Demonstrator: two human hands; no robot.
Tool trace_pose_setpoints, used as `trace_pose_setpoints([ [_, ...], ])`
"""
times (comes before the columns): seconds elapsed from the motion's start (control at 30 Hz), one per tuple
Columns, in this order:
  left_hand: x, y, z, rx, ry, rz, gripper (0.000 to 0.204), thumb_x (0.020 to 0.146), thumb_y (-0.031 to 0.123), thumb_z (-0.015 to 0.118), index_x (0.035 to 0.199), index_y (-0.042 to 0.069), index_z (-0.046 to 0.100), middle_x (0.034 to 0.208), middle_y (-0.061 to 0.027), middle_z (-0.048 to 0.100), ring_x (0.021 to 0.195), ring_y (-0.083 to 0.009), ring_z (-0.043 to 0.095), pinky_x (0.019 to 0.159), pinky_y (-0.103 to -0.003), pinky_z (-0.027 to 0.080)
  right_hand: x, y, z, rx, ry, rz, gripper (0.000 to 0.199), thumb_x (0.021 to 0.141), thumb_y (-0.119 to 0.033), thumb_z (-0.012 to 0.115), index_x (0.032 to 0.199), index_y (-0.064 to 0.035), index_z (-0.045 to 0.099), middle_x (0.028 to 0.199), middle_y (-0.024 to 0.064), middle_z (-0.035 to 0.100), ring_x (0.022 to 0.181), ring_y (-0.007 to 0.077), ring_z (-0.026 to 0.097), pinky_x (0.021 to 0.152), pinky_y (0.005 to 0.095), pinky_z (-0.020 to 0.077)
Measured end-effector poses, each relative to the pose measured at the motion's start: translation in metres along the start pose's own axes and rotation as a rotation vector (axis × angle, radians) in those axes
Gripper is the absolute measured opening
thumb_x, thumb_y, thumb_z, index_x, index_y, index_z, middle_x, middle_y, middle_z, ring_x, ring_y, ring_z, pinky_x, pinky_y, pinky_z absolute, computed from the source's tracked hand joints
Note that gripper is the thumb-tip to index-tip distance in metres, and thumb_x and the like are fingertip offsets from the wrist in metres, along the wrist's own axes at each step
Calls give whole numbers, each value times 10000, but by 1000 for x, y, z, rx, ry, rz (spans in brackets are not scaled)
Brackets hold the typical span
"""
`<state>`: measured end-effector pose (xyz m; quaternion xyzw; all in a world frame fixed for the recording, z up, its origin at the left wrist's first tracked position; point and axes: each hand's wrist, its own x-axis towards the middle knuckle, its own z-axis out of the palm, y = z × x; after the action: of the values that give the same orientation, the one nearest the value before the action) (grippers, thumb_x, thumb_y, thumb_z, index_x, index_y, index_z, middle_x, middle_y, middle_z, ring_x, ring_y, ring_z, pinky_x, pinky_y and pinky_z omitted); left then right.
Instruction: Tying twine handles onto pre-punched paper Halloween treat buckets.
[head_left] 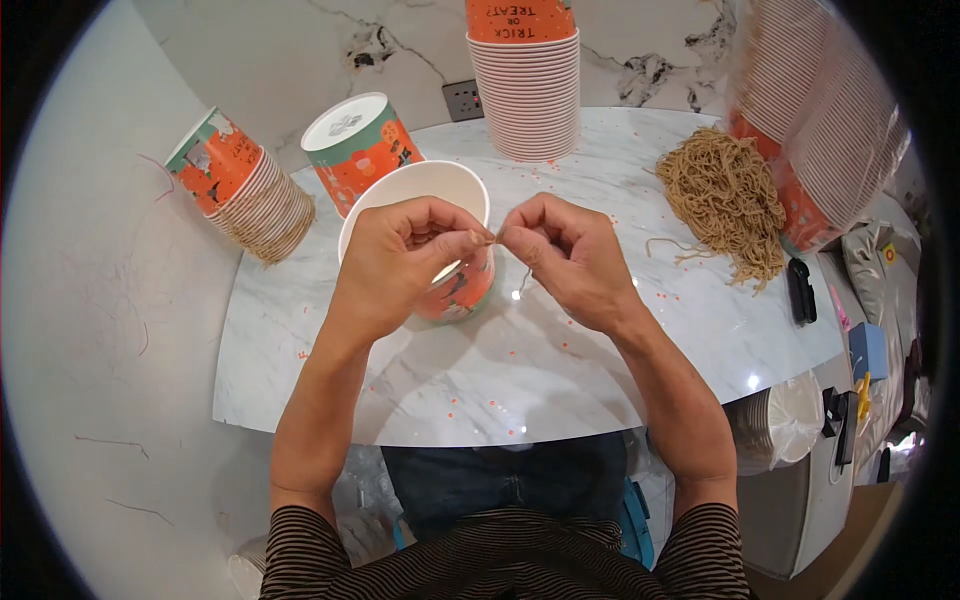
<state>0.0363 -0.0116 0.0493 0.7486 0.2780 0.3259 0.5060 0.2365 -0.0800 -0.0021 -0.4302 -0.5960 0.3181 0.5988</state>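
Observation:
My left hand and my right hand meet fingertip to fingertip over the table, both closed in a pinch. A short tan cord runs between their fingertips, and its loose end hangs below my right fingers. Behind my left hand stands an upright paper bucket with a white inside and an orange and green printed wall. My left hand hides part of its rim and front. To the right lies a tangled heap of tan cords.
A tall stack of paper buckets stands at the back, with an upside-down bucket to its left. A tilted stack with cords sits far left. Plastic-wrapped buckets and a black tool are right. Orange bits dot the marble table.

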Motion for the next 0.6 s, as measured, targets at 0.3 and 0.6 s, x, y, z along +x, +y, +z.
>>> trace_pose_setpoints([
  [0.3, 1, -12, -10, -134, -27, 68, 106, 992, 55, 690, 1056, -29, 704, 998, -80, 756, 915, -131, 719, 837, -270, 586, 2, -7, 0, 55, -56, 176, 283, 978, -166, 736, 1192, 18, 724, 661, -90, 562, 606, 5, 435, 553, 227, 344],
  [0.6, -2, 0, -3, -5, -30, 25, 119, 971, 67, 732, 1046, -22, 709, 942, -57, 751, 866, -99, 708, 781, -247, 572, 0, -3, 4, 201, -45, 234, 168, 898, -94, 812, 989, 41, 770, 699, -47, 636, 625, 12, 489, 561, 210, 392],
])
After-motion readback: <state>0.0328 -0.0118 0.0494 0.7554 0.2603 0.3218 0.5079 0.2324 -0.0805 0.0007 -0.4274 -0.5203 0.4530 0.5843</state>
